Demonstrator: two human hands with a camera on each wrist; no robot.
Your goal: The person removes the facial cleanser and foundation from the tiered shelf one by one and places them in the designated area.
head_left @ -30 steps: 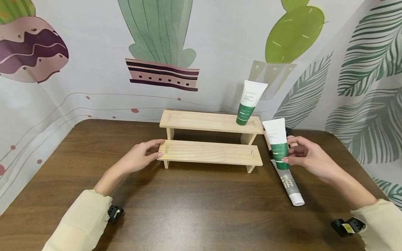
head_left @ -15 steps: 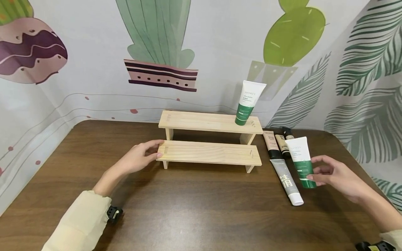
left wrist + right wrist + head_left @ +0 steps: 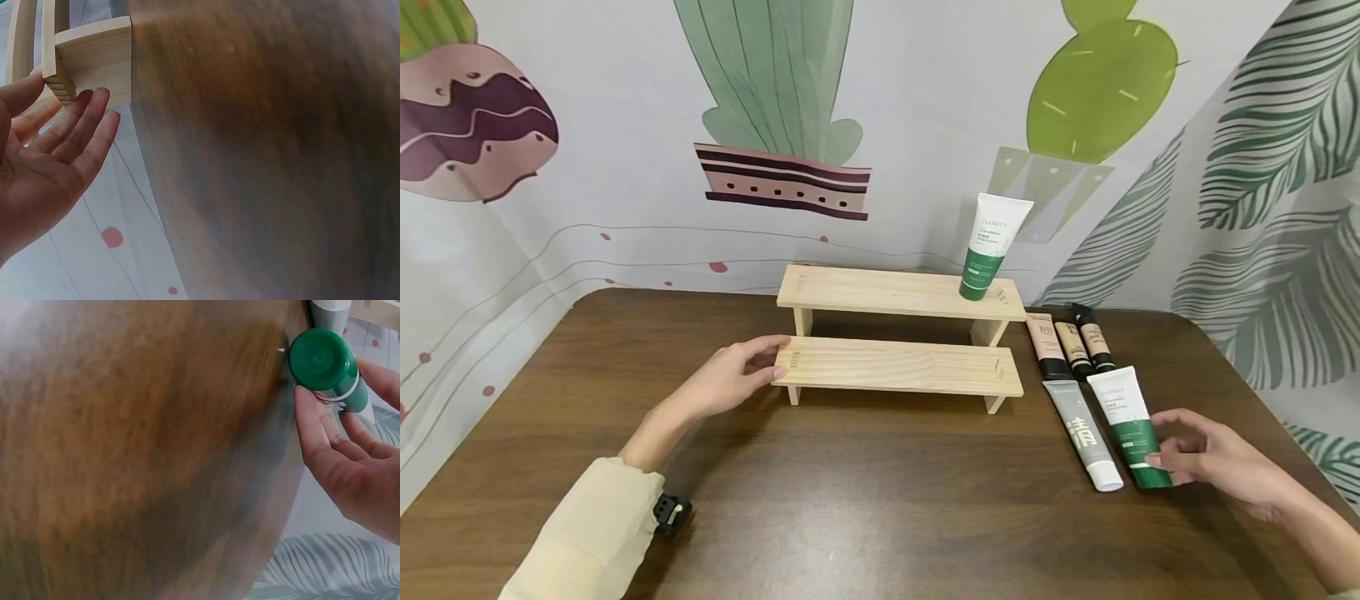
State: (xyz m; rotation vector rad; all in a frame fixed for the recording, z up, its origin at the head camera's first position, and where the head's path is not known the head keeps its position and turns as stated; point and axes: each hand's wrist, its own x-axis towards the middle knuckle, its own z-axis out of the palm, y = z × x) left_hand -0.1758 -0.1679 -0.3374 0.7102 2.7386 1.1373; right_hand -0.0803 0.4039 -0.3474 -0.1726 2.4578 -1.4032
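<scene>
My left hand (image 3: 733, 379) holds the left end of the lower board of a two-step wooden shelf (image 3: 895, 364). In the left wrist view the thumb and forefinger lie at the board's end (image 3: 56, 78), the other fingers spread beside it. On the right, my right hand (image 3: 1236, 467) grips a white and green squeeze tube (image 3: 1127, 425) near its green cap end, thumb on one side and fingers on the other. The tube lies low, right of a grey tube (image 3: 1082, 433). In the right wrist view its green cap (image 3: 319, 359) faces the camera.
A matching white and green tube (image 3: 992, 246) stands on its cap on the upper board's right end. Beyond the grey tube lie a pink BB tube (image 3: 1047, 342), a beige tube (image 3: 1072, 346) and a black-capped slim one (image 3: 1093, 337). A printed cloth (image 3: 925, 125) hangs behind the table.
My right hand has carried the white and green tube from beside the shelf toward me and right, and down beside the grey tube. My left hand has stayed at the shelf.
</scene>
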